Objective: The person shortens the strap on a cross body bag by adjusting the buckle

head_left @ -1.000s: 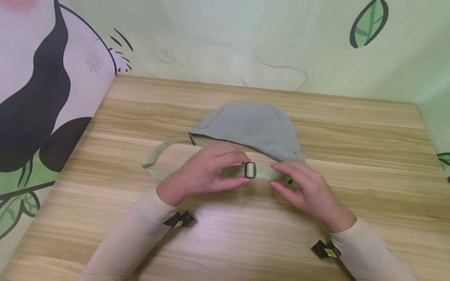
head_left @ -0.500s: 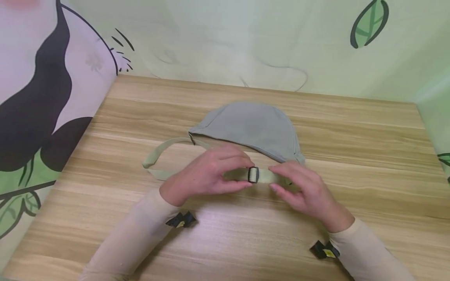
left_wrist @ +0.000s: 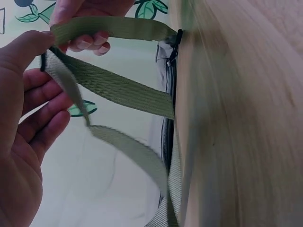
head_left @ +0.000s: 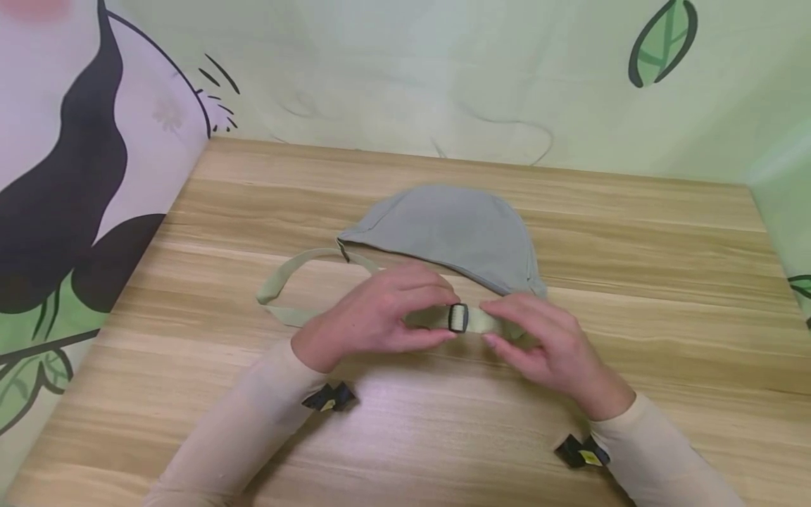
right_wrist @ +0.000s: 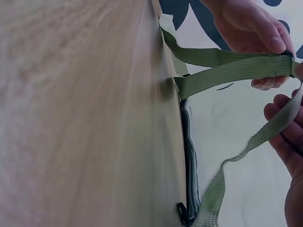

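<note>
A grey waist bag (head_left: 450,232) lies on the wooden table, its curved side toward the wall. Its pale green webbing strap (head_left: 484,322) is raised off the tabletop in front of it. My left hand (head_left: 380,313) pinches the black slider buckle (head_left: 465,318) on this strap between thumb and fingers. Just right of the buckle, my right hand (head_left: 548,345) pinches the strap the same way. The left wrist view shows strap lengths (left_wrist: 123,90) running from both hands down to the bag. Along the bag's edge runs a dark zipper (right_wrist: 191,165).
A loop of strap (head_left: 272,285) spreads on the table (head_left: 405,436) left of the bag. Behind the table stands a pale green wall (head_left: 393,77) with leaf drawings, and a panda-like picture (head_left: 95,141) covers the left side.
The left hand has shifted slightly right and toward me with the slider buckle. The right hand has edged left, so the strap between buckle and right fingertips looks shorter.
</note>
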### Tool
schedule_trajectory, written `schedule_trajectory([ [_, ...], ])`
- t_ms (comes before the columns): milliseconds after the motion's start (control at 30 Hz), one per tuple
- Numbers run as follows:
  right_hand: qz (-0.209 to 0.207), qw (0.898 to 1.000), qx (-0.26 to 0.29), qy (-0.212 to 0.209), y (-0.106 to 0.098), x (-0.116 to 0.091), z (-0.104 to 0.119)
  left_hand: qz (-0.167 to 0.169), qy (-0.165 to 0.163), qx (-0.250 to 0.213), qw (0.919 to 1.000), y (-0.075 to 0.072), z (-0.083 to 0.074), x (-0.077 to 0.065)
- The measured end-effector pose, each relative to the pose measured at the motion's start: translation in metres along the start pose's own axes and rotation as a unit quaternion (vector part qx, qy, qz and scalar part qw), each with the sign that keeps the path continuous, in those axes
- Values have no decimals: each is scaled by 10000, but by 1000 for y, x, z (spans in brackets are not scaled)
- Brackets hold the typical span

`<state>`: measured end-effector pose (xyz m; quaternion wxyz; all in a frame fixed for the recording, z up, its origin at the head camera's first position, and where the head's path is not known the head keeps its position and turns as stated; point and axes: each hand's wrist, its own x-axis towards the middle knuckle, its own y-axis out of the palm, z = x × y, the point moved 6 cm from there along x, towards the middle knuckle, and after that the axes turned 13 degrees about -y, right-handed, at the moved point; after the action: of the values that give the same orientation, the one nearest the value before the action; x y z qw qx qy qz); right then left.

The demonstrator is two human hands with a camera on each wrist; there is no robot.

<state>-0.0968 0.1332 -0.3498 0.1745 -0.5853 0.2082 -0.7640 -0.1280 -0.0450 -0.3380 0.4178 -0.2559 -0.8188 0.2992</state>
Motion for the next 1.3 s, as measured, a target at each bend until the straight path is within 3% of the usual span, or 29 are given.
schedule_trajectory([
  [767, -26, 9997, -114, -194, 5, 9, 3, 21, -8, -26, 10000, 2, 3, -2],
  [1300, -69, 10000, 39, -14, 11, 6, 3, 150, 37, -64, 9999, 6, 1, -1],
])
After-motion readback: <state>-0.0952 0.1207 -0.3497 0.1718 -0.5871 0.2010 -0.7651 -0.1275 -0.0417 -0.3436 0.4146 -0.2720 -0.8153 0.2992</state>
